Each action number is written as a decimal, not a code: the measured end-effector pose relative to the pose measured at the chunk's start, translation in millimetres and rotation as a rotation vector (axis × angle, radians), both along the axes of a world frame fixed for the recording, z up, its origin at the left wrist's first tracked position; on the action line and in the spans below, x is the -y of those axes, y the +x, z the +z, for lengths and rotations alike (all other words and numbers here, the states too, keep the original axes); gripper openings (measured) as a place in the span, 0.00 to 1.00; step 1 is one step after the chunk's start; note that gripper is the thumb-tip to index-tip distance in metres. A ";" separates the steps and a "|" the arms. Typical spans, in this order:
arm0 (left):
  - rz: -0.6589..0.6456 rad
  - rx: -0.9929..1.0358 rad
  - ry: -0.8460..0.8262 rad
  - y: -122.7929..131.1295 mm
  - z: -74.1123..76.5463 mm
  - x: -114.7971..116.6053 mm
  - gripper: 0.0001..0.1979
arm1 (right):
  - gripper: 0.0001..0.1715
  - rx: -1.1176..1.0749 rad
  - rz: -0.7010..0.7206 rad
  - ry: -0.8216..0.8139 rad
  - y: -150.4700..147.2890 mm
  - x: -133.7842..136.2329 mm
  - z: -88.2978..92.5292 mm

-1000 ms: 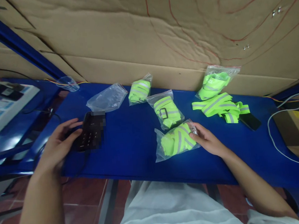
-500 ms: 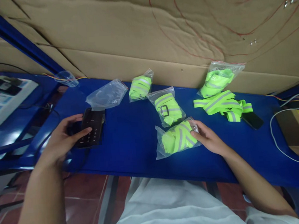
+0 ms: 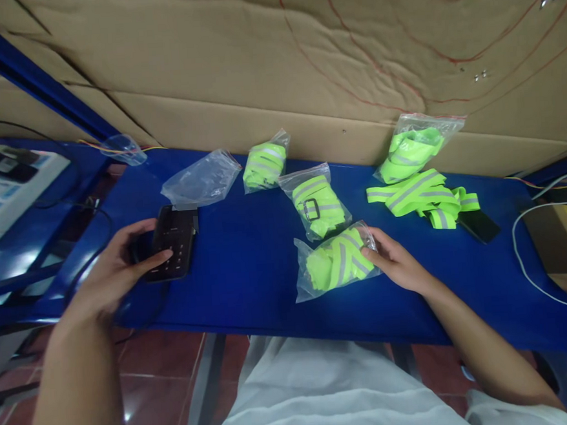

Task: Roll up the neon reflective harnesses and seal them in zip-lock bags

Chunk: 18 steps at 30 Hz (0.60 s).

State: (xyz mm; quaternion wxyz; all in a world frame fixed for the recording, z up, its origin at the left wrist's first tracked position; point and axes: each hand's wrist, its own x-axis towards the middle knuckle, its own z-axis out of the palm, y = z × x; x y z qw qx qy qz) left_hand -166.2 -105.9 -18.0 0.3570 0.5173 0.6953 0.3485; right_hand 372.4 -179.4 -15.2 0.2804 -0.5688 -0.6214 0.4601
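My left hand (image 3: 115, 266) grips a black phone (image 3: 172, 246) at its left side, thumb on the screen, where small marks are lit. On the right, my right hand (image 3: 396, 259) pinches the top edge of a clear zip bag (image 3: 338, 260) with a folded neon-yellow reflective strap inside. Just behind it lies another bagged strap (image 3: 318, 203) showing a black buckle. A smaller bagged strap (image 3: 264, 164) rests farther back. Beside it is a flat clear bag (image 3: 203, 179) with no strap in it.
A loose reflective strap (image 3: 421, 196) lies at right, in front of a bagged one (image 3: 412, 151) against the cardboard wall (image 3: 234, 60). A dark flat object (image 3: 479, 226) sits by it on the blue table (image 3: 248, 267). A clear cup (image 3: 124, 150), a white cable (image 3: 525, 267) and a box (image 3: 558, 245) flank these.
My left thumb has shifted very slightly on the phone, and marks higher on its screen look clearer. My right hand and the bag stay put.
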 end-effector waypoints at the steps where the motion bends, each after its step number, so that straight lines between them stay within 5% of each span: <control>1: -0.001 0.001 -0.002 0.3 -0.4 0.0 0.48 | 0.30 -0.002 0.000 -0.001 -0.1 0.1 0.2; 5: 0.003 0.007 0.030 2.2 -0.3 0.3 0.43 | 0.31 0.003 0.004 0.007 -0.5 0.2 1.1; 18: -0.095 -0.116 0.002 -1.1 -1.7 1.9 0.51 | 0.30 0.026 0.020 0.021 1.7 0.8 -1.7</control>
